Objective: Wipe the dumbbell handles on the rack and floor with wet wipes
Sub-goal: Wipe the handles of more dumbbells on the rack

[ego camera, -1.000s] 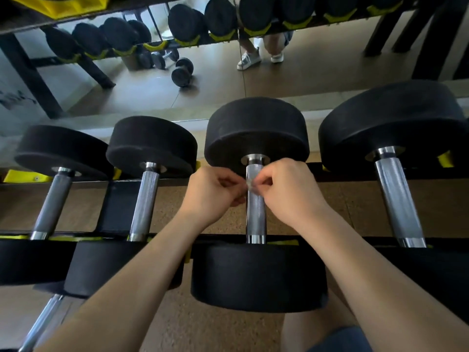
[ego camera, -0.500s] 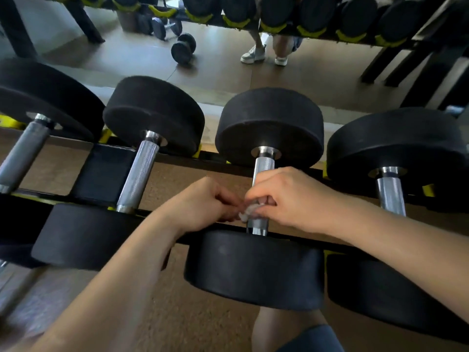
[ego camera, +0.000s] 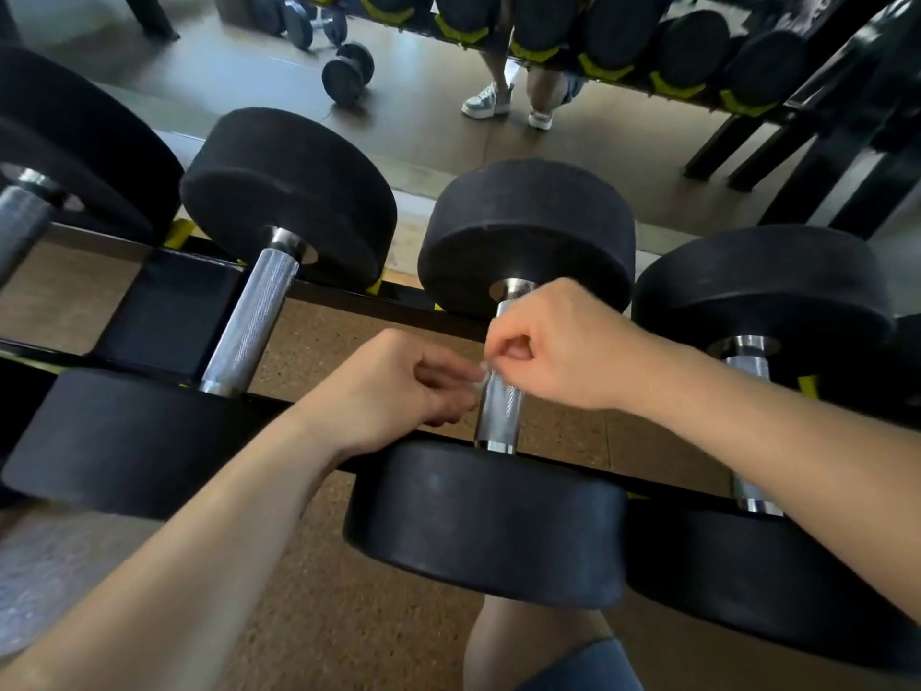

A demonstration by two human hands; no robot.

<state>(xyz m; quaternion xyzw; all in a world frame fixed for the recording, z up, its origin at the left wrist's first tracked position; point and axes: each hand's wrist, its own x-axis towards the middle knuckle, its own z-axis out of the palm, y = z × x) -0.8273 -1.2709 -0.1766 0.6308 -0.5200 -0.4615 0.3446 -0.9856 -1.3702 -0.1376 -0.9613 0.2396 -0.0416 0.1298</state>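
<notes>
between the curled fingertips of both hands a small wet wipe [ego camera: 480, 380] is pinched against the chrome handle [ego camera: 500, 408]. left hand [ego camera: 393, 386] sits left of it, right hand [ego camera: 563, 349] over its upper part. the dumbbell [ego camera: 528, 231] lies on the rack [ego camera: 339, 295].

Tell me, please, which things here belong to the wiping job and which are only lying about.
Job: small white wet wipe; knurled steel handle of the middle black dumbbell; knurled steel handle of the black dumbbell left of it.
Lying about: black rack rail; brown speckled floor; white sneakers in the mirror.
</notes>
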